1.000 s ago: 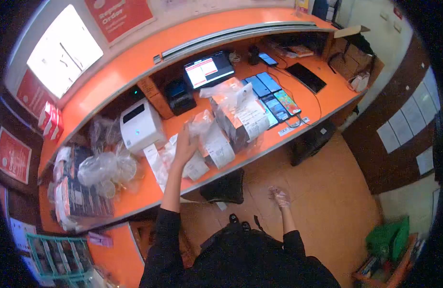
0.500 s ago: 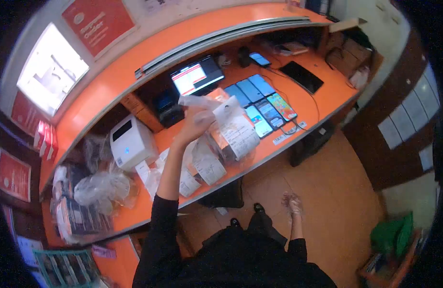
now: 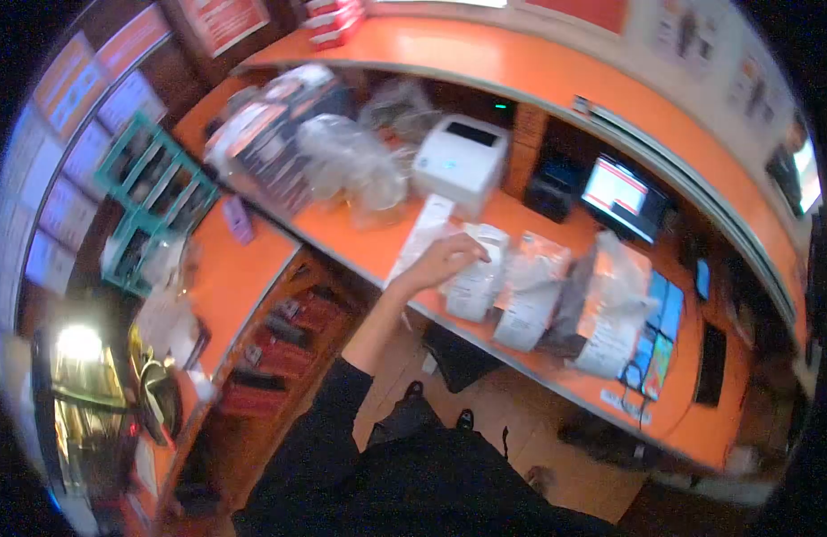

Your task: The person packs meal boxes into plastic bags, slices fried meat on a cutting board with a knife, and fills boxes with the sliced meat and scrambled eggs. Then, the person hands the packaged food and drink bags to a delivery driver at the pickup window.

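Over the orange counter (image 3: pixel 359 259), my left hand (image 3: pixel 445 261) is in front of a clear plastic bag with a receipt (image 3: pixel 478 295). Its fingers are loosely bent and apart; I cannot tell whether they touch the bag. To its right stand a second bag with a receipt (image 3: pixel 530 300) and a larger bag with a receipt (image 3: pixel 610 300). A white strip of paper (image 3: pixel 419 237) lies just behind the hand, in front of a white label printer (image 3: pixel 461 163). Low by my side, my right hand (image 3: pixel 539 479) is small, dark and blurred, its fingers unclear.
A lit screen (image 3: pixel 619 197) and several phones (image 3: pixel 664 313) stand at the right. Clear plastic lids or cups (image 3: pixel 355 166) and wrapped stacks (image 3: pixel 270 143) fill the counter's left. A teal rack (image 3: pixel 154 197) and a shiny metal machine (image 3: pixel 86 403) are at far left.
My left hand has let go of the large bag, which now stands on the counter, and has moved left to the smaller bags. The view has turned left. My right hand shows less.
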Action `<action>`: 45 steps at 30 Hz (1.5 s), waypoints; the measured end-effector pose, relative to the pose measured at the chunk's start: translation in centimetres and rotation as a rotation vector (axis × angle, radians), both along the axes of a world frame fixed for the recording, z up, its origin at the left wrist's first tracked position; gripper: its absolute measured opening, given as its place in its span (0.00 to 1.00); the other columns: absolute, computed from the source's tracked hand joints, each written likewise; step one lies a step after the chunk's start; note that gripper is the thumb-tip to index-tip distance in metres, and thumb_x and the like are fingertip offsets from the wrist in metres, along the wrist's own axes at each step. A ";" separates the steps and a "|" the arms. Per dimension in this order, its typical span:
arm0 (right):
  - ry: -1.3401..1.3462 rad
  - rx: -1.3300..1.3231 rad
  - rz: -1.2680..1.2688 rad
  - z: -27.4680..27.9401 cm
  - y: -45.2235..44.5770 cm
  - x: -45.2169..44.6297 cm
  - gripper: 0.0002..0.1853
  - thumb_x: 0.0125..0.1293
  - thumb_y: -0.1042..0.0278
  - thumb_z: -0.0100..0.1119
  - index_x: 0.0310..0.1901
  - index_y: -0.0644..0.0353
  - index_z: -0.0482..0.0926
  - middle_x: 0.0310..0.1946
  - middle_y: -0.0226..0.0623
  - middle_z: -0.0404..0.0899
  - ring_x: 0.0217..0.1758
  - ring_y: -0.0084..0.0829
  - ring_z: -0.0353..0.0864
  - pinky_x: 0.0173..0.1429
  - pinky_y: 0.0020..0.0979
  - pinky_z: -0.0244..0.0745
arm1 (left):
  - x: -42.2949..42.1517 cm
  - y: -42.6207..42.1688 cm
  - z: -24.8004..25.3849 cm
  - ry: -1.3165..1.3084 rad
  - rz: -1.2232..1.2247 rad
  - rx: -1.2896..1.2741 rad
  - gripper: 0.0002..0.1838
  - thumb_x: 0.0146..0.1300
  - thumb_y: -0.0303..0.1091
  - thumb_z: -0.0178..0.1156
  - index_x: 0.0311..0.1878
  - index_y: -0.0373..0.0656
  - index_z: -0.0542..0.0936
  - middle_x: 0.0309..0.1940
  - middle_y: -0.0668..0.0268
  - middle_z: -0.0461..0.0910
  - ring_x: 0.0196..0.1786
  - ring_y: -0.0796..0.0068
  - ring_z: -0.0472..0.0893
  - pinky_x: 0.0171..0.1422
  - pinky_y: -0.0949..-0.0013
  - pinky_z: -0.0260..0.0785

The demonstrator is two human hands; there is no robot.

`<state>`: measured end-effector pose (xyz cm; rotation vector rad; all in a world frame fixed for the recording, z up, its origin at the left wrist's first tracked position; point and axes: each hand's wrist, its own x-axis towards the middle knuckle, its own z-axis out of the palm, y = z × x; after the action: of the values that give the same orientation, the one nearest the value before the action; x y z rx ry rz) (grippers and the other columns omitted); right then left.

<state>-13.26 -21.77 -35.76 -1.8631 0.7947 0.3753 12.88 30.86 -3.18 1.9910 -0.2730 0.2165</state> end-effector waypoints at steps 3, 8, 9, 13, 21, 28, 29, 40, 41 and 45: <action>0.043 -0.072 0.218 -0.2 1.1 4.7 0.19 0.68 0.55 0.51 0.48 0.63 0.77 0.37 0.45 0.80 0.40 0.41 0.80 0.47 0.38 0.77 | -3.7 2.5 -1.4 -0.168 0.321 0.040 0.21 0.63 0.33 0.58 0.59 0.41 0.71 0.52 0.60 0.71 0.58 0.63 0.70 0.64 0.62 0.62; 0.003 -0.121 0.595 0.6 8.1 13.8 0.18 0.67 0.55 0.51 0.47 0.62 0.77 0.36 0.46 0.79 0.40 0.43 0.80 0.46 0.39 0.77 | -9.1 11.3 -4.2 -0.487 1.172 -0.080 0.28 0.55 0.30 0.61 0.62 0.43 0.68 0.51 0.51 0.65 0.59 0.52 0.64 0.68 0.57 0.54; -0.013 -0.121 0.670 0.8 10.3 15.3 0.18 0.67 0.55 0.51 0.47 0.62 0.77 0.36 0.47 0.79 0.40 0.44 0.80 0.46 0.40 0.77 | -11.0 13.8 -5.2 -0.486 1.218 -0.071 0.28 0.55 0.30 0.61 0.62 0.43 0.68 0.51 0.51 0.65 0.59 0.52 0.64 0.68 0.57 0.54; -0.073 -0.115 0.948 2.9 22.0 19.1 0.18 0.67 0.55 0.51 0.46 0.62 0.78 0.35 0.48 0.79 0.39 0.45 0.79 0.46 0.41 0.76 | -19.4 23.5 -9.6 -0.295 1.541 0.169 0.17 0.53 0.27 0.60 0.48 0.41 0.77 0.48 0.51 0.68 0.56 0.52 0.66 0.63 0.56 0.58; -0.106 -0.208 1.460 3.4 46.0 18.0 0.17 0.66 0.55 0.52 0.45 0.61 0.78 0.33 0.50 0.78 0.38 0.49 0.78 0.46 0.44 0.75 | -46.1 38.4 -18.1 0.277 2.444 0.284 0.19 0.52 0.33 0.60 0.48 0.38 0.74 0.46 0.46 0.72 0.52 0.46 0.70 0.56 0.50 0.63; -0.572 -0.247 2.125 5.1 63.2 11.6 0.17 0.65 0.55 0.52 0.43 0.60 0.78 0.32 0.52 0.77 0.37 0.52 0.78 0.46 0.46 0.74 | -59.5 43.4 -22.5 0.513 2.175 0.376 0.27 0.48 0.34 0.67 0.54 0.46 0.72 0.40 0.47 0.74 0.46 0.47 0.73 0.52 0.50 0.66; -0.761 -0.228 2.196 6.2 66.6 9.9 0.16 0.65 0.55 0.52 0.43 0.60 0.78 0.32 0.52 0.77 0.37 0.52 0.78 0.46 0.46 0.74 | -60.3 43.6 -22.6 0.524 2.187 0.377 0.27 0.48 0.34 0.67 0.54 0.46 0.72 0.40 0.47 0.74 0.46 0.47 0.73 0.52 0.50 0.66; -1.326 0.209 2.359 22.9 98.2 -12.8 0.20 0.61 0.66 0.53 0.56 0.58 0.69 0.60 0.42 0.62 0.50 0.47 0.73 0.49 0.43 0.74 | -59.7 37.8 -21.8 0.257 2.218 -0.068 0.17 0.40 0.22 0.64 0.38 0.43 0.84 0.30 0.61 0.73 0.32 0.65 0.73 0.36 0.65 0.68; -1.378 0.269 2.312 22.1 98.3 -12.8 0.18 0.62 0.65 0.54 0.53 0.57 0.71 0.54 0.46 0.67 0.48 0.49 0.73 0.47 0.45 0.73 | -59.6 37.7 -21.3 0.267 2.218 -0.076 0.17 0.40 0.22 0.64 0.38 0.43 0.84 0.30 0.61 0.73 0.32 0.65 0.73 0.36 0.65 0.68; -1.262 0.217 2.264 19.0 97.8 -12.5 0.16 0.62 0.64 0.54 0.52 0.55 0.72 0.50 0.50 0.71 0.47 0.50 0.74 0.46 0.47 0.73 | -59.6 37.8 -21.8 0.220 2.209 -0.022 0.17 0.42 0.20 0.64 0.40 0.42 0.84 0.27 0.61 0.72 0.30 0.66 0.72 0.36 0.65 0.67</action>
<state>-25.78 76.03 -16.74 -1.4250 -2.2512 0.3800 -46.68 68.66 -24.93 1.3511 2.1012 1.2510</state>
